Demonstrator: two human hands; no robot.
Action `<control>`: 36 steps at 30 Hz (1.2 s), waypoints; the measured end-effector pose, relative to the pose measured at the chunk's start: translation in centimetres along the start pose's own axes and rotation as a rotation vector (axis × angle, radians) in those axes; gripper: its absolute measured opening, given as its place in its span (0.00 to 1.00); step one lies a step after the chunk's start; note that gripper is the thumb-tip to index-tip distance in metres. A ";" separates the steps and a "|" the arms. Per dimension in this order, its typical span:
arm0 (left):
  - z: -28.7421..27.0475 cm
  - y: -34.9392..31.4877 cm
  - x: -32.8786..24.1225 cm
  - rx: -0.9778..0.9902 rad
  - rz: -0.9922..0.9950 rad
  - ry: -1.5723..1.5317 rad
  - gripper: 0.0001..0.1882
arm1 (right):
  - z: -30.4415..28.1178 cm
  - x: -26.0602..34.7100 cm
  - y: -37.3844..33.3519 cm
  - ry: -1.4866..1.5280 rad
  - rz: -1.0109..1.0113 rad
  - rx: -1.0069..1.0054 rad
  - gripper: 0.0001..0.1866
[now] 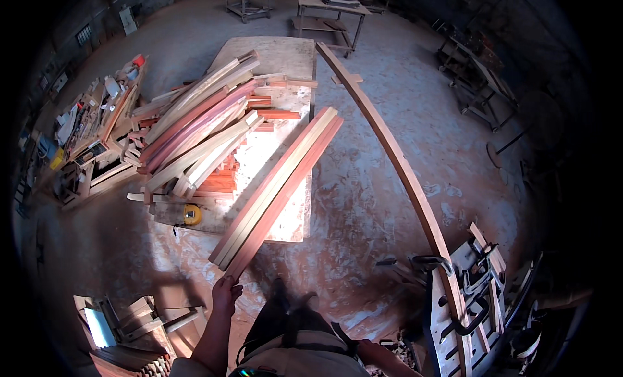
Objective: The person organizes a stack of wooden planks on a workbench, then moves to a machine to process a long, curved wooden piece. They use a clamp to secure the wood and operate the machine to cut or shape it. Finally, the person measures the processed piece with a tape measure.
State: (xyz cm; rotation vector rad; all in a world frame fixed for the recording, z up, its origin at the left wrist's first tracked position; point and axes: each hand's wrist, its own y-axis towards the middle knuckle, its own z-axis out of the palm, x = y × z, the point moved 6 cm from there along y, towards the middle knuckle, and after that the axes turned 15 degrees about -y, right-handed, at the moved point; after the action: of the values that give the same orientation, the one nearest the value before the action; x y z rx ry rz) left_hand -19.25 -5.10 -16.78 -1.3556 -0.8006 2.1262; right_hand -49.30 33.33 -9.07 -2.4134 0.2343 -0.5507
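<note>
Work judged partway. On the table (285,52), a loose heap of timber strips (198,120) at left lies unordered; at right, pale strips (276,172) and a reddish strip (285,201) lie side by side, slanting past the near edge, their ends not yet level. The left hand (226,294) grasps the reddish strip's near end. The right hand (367,350), low by the waist, is shadowed; its grip cannot be told. A yellow tape measure (191,214) sits near left. The heap's lower layers are hidden; the far right is dark.
</note>
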 end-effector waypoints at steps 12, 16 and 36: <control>0.1 -0.5 0.3 -0.035 0.024 -0.008 0.19 | -2.0 0.2 0.5 -0.129 -0.089 0.225 0.26; -0.5 -2.4 0.5 -0.124 0.062 0.024 0.26 | -5.6 0.1 4.1 0.123 -0.266 0.255 0.19; -11.8 -27.0 11.9 -0.292 0.186 0.448 0.22 | -10.9 13.0 29.7 1.704 -0.189 0.376 0.22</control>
State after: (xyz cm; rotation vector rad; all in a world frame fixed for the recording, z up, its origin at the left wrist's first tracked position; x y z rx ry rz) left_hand -10.57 24.50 -9.26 -2.0353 -0.8408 1.7704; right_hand -43.39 0.34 -15.78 -1.0361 0.5018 -2.3183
